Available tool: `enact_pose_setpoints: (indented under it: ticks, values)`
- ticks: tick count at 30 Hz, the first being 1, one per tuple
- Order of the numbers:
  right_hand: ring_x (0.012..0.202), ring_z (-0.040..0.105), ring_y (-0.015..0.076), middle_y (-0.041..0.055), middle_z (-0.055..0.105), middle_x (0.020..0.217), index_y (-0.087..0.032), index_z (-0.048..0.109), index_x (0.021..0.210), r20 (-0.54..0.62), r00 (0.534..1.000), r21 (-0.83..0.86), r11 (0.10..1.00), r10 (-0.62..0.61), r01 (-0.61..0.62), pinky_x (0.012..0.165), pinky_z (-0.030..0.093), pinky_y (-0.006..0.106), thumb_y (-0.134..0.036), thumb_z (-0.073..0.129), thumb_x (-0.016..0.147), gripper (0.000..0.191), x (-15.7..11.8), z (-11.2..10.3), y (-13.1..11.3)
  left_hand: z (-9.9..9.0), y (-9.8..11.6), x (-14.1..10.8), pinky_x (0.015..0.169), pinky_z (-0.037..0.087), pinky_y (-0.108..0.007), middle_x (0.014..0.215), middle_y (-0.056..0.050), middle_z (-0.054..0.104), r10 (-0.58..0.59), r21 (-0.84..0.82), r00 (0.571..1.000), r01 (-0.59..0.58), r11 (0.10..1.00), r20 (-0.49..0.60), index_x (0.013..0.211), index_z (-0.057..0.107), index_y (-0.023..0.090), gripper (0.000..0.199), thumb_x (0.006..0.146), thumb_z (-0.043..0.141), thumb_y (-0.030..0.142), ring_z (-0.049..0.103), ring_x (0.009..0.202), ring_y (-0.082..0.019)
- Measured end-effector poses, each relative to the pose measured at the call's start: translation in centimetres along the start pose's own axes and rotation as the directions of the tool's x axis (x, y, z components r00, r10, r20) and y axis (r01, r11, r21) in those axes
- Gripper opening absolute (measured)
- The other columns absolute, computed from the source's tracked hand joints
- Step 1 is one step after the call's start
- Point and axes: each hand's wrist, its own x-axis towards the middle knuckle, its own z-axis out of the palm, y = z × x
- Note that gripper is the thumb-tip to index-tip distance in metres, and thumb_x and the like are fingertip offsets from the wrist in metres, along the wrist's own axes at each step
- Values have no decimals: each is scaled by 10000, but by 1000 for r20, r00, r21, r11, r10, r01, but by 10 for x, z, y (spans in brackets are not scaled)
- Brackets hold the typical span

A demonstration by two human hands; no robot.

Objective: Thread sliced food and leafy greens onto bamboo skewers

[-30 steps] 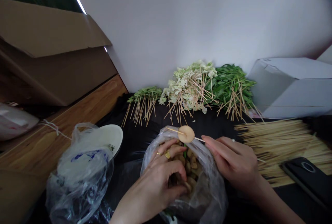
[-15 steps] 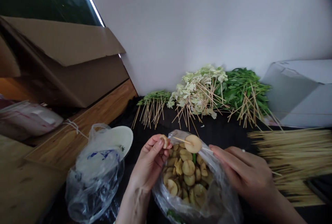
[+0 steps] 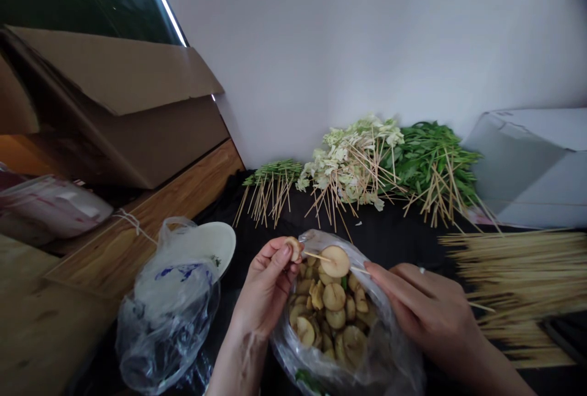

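Observation:
My left hand point(image 3: 270, 280) pinches a pale round slice point(image 3: 293, 249) between thumb and fingertips, above the left rim of an open clear plastic bag point(image 3: 398, 347). My right hand point(image 3: 426, 304) holds a thin wooden skewer point(image 3: 316, 256) that points left, its tip close to the slice in my left hand. One round slice point(image 3: 334, 261) is threaded on that skewer. Below both hands, the bag is full of brownish round slices point(image 3: 334, 297), with a bit of green among them. The skewer's rear end sticks out behind my right hand.
Skewered green stems point(image 3: 277, 171), pale leaves point(image 3: 353, 157) and green leaves point(image 3: 422, 151) line the wall. Bare skewers point(image 3: 527, 267) lie right, by a white box point(image 3: 532, 170). Left are a bagged bundle point(image 3: 169, 310), a white bowl point(image 3: 222, 243) and a cardboard box point(image 3: 151, 133).
My right hand has moved slightly left with the skewer, bringing its tip and the threaded slice nearer to my left hand. The slice in my left hand has shifted slightly right.

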Motion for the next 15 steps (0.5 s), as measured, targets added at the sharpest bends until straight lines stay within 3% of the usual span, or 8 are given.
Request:
enact_pose_setpoints:
  ticks: [7, 15]
  values:
    - [644, 602, 130, 41, 649, 802, -150, 635, 1206, 0, 1000, 13, 1000, 0, 0, 577, 413, 285, -58, 462, 996, 287, 2, 0, -1, 2, -2, 0, 611, 475, -128, 740, -4, 648, 20, 65, 998, -24, 998, 61, 827, 771, 122, 222, 736, 884, 290, 546, 652, -60]
    - [642, 605, 130, 37, 644, 789, -149, 635, 1202, -6, 1000, 5, 1000, -4, 4, 577, 427, 276, -68, 453, 1003, 282, 2, 1, -1, 0, -7, -2, 693, 509, -148, 744, -12, 727, 122, 183, 992, -122, 975, 11, 817, 791, 160, 212, 713, 898, 309, 622, 685, -78]
